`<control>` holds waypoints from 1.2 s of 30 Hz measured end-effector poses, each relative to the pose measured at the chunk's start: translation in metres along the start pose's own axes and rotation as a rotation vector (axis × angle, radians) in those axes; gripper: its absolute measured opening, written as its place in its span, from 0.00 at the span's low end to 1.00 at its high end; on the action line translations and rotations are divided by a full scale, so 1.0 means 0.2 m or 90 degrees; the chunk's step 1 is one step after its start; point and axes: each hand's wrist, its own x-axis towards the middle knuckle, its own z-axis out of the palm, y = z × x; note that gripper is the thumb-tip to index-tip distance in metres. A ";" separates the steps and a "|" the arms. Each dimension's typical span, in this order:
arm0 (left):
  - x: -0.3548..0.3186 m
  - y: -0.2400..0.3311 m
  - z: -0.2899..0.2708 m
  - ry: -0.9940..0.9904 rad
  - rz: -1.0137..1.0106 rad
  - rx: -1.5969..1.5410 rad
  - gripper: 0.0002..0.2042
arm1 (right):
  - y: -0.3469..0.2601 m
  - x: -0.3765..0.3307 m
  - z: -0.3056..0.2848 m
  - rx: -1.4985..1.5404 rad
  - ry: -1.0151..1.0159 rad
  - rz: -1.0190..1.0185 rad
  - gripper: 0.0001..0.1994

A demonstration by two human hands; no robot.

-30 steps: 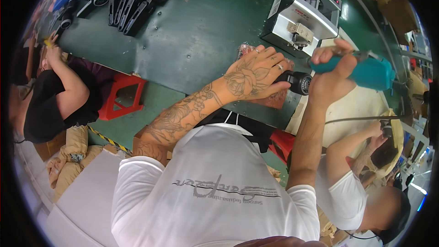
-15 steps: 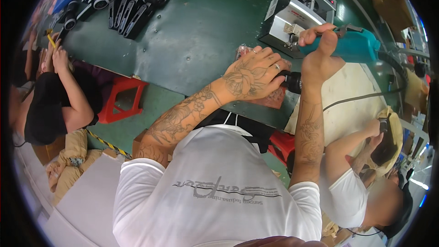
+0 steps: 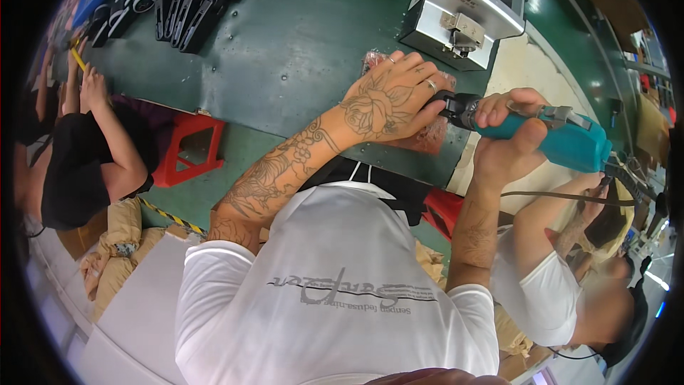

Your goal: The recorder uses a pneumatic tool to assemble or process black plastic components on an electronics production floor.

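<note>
Standing next to this bench: the person's right hand [image 3: 509, 135] has its fingers wrapped tight around a teal power screwdriver [image 3: 563, 139], held roughly level with its black nose pointing left. The left hand [image 3: 388, 103] lies flat over a pinkish, plastic-wrapped part [image 3: 427, 135] at the near edge of the green surface [image 3: 285, 50], fingers spread across it and closed down, with the fingertips right at the tool's nose. The part sits just in front of a grey boxy machine [image 3: 463, 7].

If you ask me, doing this bit well comes down to keeping that left hand pressing firmly so the part can't twist, and keeping the tool square to the part rather than drooping. I'd keep the fingertips a touch clear of the spinning end too.

Further back there's a row of black tool parts [image 3: 185, 0]. A co-worker in black [image 3: 78, 164] sits off to the left, another in white [image 3: 548, 285] on the right.
</note>
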 end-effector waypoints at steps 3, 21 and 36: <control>0.00 -0.01 0.00 0.000 0.000 0.005 0.15 | 0.02 0.00 0.00 0.016 -0.001 -0.003 0.31; 0.03 0.05 -0.06 -0.066 -0.006 0.017 0.19 | 0.10 -0.07 0.01 0.118 -0.011 0.003 0.21; -0.27 -0.11 -0.43 0.108 -0.033 -0.015 0.09 | -0.25 -0.26 -0.01 0.006 0.186 -0.041 0.30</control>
